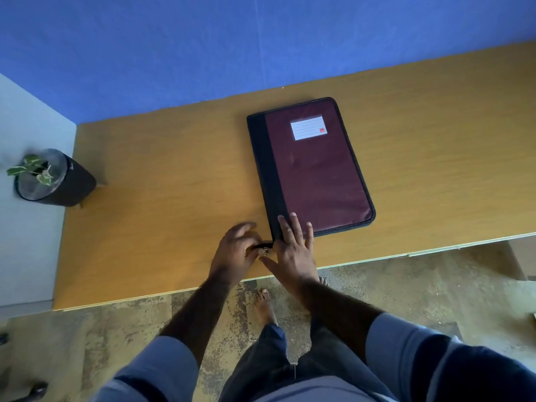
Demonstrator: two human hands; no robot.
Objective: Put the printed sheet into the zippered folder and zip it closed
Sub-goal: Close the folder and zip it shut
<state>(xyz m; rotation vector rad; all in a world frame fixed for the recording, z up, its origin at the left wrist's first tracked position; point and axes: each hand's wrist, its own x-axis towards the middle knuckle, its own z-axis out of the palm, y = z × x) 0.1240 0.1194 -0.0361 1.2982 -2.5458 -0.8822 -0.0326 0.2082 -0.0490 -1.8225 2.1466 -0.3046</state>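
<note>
— Is there anything you can read in front of you?
— No legible words. Your folder [316, 169] carries a white label card [308, 128] showing only ruled lines, with a small red logo square [322, 130] too tiny to read. The black pot [72, 184] at your left bears a faint pale mark, unreadable.

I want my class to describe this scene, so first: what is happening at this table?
A person stands at a wooden table with a maroon zippered folder lying closed on it. The right hand presses flat on the folder's near left corner, while the left hand pinches the zipper pull just off that corner. No printed sheet is in view.
</note>
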